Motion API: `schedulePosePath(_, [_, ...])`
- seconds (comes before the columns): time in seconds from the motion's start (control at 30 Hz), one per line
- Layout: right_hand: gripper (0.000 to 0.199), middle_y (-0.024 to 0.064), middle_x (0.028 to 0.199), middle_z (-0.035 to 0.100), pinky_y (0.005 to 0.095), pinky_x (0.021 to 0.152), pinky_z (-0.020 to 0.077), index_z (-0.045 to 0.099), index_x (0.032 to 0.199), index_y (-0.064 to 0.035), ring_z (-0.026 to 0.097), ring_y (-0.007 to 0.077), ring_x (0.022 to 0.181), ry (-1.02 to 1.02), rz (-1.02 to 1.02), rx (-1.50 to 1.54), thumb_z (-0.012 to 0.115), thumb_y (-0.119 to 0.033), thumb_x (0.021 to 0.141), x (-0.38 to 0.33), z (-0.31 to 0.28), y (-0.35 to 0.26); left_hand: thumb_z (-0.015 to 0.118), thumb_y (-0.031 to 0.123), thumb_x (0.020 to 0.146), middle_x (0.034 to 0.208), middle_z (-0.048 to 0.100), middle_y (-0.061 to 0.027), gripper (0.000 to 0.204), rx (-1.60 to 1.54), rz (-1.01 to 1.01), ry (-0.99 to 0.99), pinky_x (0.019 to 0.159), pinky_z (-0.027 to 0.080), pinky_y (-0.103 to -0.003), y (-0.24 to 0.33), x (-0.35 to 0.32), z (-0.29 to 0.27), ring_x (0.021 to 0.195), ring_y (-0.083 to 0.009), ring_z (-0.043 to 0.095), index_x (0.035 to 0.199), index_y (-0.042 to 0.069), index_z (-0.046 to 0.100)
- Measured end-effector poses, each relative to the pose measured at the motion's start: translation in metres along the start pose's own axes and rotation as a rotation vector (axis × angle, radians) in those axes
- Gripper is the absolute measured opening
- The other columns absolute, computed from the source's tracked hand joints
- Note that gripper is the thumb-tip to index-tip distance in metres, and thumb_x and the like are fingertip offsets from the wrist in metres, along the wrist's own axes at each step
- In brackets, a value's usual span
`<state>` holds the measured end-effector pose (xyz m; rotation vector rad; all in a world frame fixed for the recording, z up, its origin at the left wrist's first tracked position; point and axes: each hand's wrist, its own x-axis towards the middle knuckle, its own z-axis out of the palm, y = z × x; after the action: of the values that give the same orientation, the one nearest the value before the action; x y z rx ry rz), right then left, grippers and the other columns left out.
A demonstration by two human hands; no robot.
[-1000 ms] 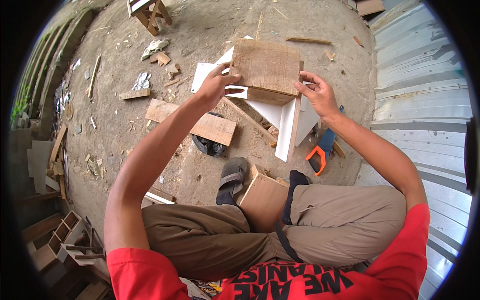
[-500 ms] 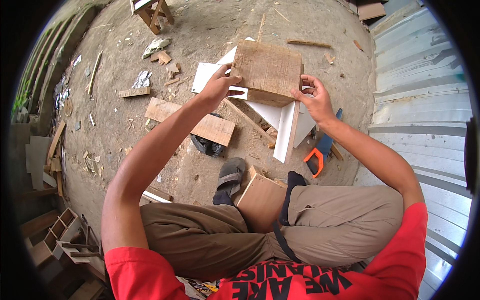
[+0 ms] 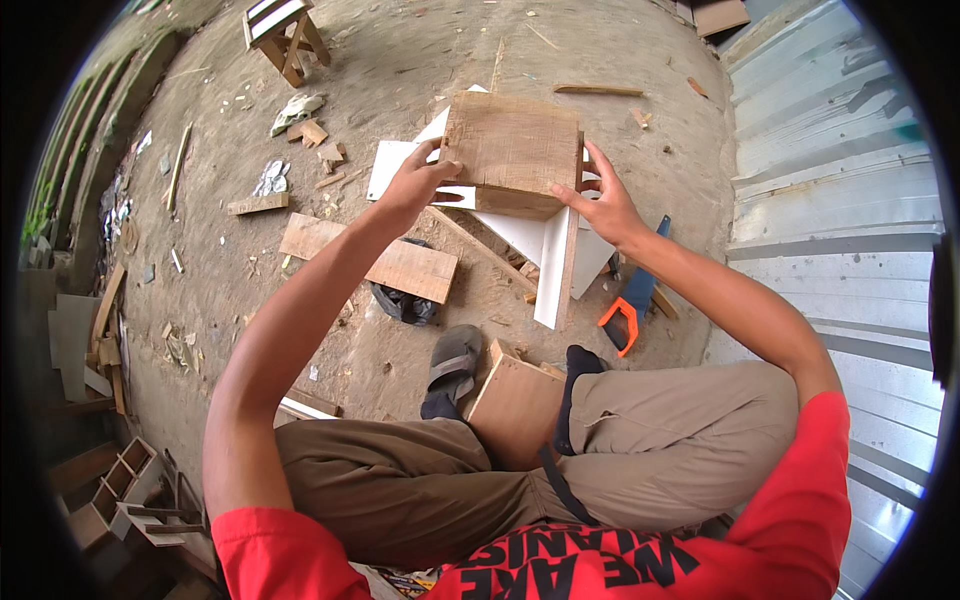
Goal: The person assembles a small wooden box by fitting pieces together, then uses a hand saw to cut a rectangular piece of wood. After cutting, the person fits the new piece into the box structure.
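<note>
1. Left hand (image 3: 412, 188) grips the left edge of a wooden box (image 3: 512, 152), fingers curled on it.
2. Right hand (image 3: 603, 203), fingers spread, presses the box's right side.
3. Box held up between both hands, above white boards (image 3: 553, 262).
4. Orange-handled saw (image 3: 630, 304) lies just below the right hand.

head cam | fisheye, looks down | near lap, arms' reach | dirt floor (image 3: 420, 60)
</note>
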<state>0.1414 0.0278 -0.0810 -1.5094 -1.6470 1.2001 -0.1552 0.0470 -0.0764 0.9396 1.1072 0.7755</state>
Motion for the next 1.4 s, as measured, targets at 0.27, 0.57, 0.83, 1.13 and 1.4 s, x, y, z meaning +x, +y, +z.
schedulePosePath(0.27, [0.129, 0.0272, 0.145, 0.036, 0.0438, 0.106, 0.0423, 0.003, 0.153, 0.0063, 0.043, 0.0327, 0.131, -0.032, -0.006, -0.051, 0.084, -0.053, 0.071, 0.014, -0.011, 0.0, 0.057, 0.012, 0.095, 0.123, 0.055, -0.0218, 0.074, -0.008, -0.004, -0.002, 0.092, 0.055, -0.041, 0.0, 0.0, 0.002, 0.11, -0.0284, 0.061, 0.152, -0.004, 0.013])
schedulePosePath(0.57, [0.155, 0.0313, 0.157, 0.008, 0.0491, 0.121, 0.0151, -0.012, 0.151, 0.0054, 0.01, 0.0407, 0.148, -0.2, -0.093, -0.047, 0.08, -0.075, 0.056, 0.03, -0.013, 0.01, 0.055, 0.019, 0.097, 0.128, 0.052, -0.0226, 0.076, -0.028, 0.039, 0.001, 0.094, 0.051, -0.045, -0.014, -0.001, -0.001, 0.116, -0.0306, 0.059, 0.152, -0.005, 0.008])
schedulePosePath(0.83, [0.153, 0.0291, 0.158, -0.001, 0.0532, 0.121, 0.0156, -0.015, 0.153, -0.0069, 0.003, 0.0426, 0.148, -0.199, -0.153, -0.026, 0.078, -0.079, 0.055, 0.027, -0.014, 0.024, 0.058, 0.015, 0.094, 0.12, 0.055, -0.0166, 0.081, 0.029, 0.057, 0.091, 0.091, 0.053, -0.043, -0.017, 0.005, -0.002, 0.106, -0.0314, 0.064, 0.154, -0.002, 0.006])
schedulePosePath(1.13, [0.156, 0.0271, 0.158, 0.005, 0.0494, 0.121, 0.0227, -0.01, 0.154, -0.0039, 0.013, 0.0431, 0.147, -0.259, -0.176, -0.145, 0.078, -0.081, 0.05, 0.032, -0.019, 0.031, 0.055, 0.009, 0.091, 0.115, 0.063, -0.0151, 0.054, -0.051, 0.107, 0.07, 0.087, 0.057, -0.042, -0.019, 0.008, -0.011, 0.096, -0.0267, 0.069, 0.14, 0.002, 0.035])
schedulePosePath(1.4, [0.156, 0.0317, 0.157, 0.012, 0.0474, 0.121, 0.0221, -0.009, 0.154, -0.004, 0.017, 0.0443, 0.146, -0.28, -0.28, -0.302, 0.08, -0.078, 0.049, 0.04, -0.033, 0.041, 0.053, 0.009, 0.089, 0.114, 0.064, -0.0145, 0.051, -0.05, 0.089, 0.008, 0.088, 0.057, -0.044, -0.016, 0.011, -0.015, 0.097, -0.0291, 0.07, 0.137, 0.003, 0.038])
